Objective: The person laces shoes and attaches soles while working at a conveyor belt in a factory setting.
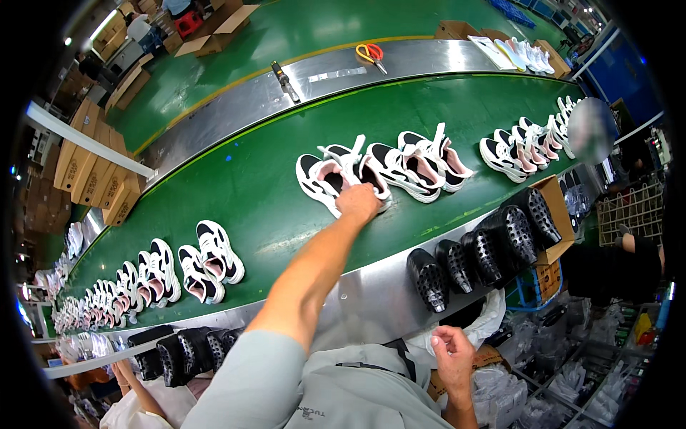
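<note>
My left hand (359,204) reaches across the green belt (271,193). Its fingers are closed on the heel of a white sneaker (371,179) with black panels and a pink lining. The matching sneaker (319,179) stands just left of it. To the right is another pair, its nearer sneaker (406,171) close to the held one; their tongues stick up. My right hand (454,357) hovers in front of my body, its fingers loosely bent and somewhat apart, with nothing visible in it.
Black perforated shoe forms (489,257) line the near metal ledge beside a cardboard box (554,214). More sneakers (158,272) run down the belt's left, others (522,146) at right. Orange-handled scissors (371,56) lie on the far ledge. A co-worker's arm (139,390) shows lower left.
</note>
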